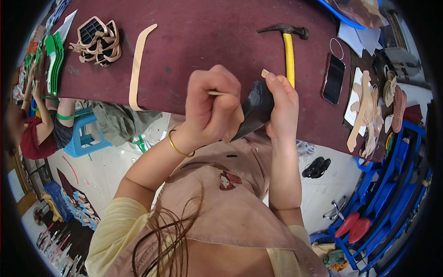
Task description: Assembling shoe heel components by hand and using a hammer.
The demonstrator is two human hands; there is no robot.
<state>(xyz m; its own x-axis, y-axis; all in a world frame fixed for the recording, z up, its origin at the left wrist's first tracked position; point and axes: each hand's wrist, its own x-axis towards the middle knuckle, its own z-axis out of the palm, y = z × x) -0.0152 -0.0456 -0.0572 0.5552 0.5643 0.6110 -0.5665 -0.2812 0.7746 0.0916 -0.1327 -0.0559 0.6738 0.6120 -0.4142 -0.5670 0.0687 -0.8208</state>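
1. Right now both hands are up off the table (pixel 198 27), working at chest height over the apron (pixel 230 203).
2. Right hand (pixel 281 106): pinching a black piece (pixel 256 111), likely leather or rubber, thumb side on its upper edge. Held upright, probably so the edge faces the other hand.
3. Left hand (pixel 214 108): clenched in a fist round a thin pale stick (pixel 217 93); only a short stub shows, tip aimed at 3 o'clock toward the piece. Fist grip looks meant for pressure or control.
4. Piece sits at 3 o'clock of the left hand, touching or just beside its knuckles; lower end pokes out at 7 o'clock below the right hand.
5. Small tan bit (pixel 265 73) at the right fingertips, 12 o'clock of the piece. Can't tell what it is.
6. Hammer (pixel 289 46), yellow handle, lies on the table at 12 o'clock of the right hand, near, not touched.
7. Phone (pixel 333 79) at 2 o'clock; tan strip (pixel 137 64) at 10 o'clock of the left hand, well apart.
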